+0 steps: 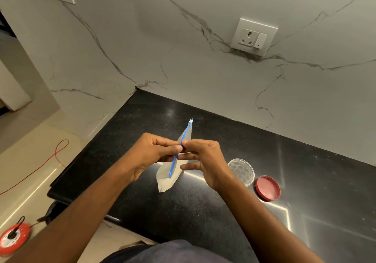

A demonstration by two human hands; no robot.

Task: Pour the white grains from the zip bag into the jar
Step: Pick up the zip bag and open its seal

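A clear zip bag [165,178] with a blue zip strip and white grains in its lower part is held above the black counter [183,211]. My left hand [148,154] pinches the zip strip from the left. My right hand [205,161] pinches the same strip from the right, fingertips almost meeting those of the left hand. A clear glass jar [242,171] stands uncapped on the counter just right of my right hand. Its red lid [268,188] lies flat beside it.
A marble wall with a socket [253,36] rises behind the counter. The counter's left edge drops to a tiled floor with a red cord reel [14,238] and an orange cable [59,154].
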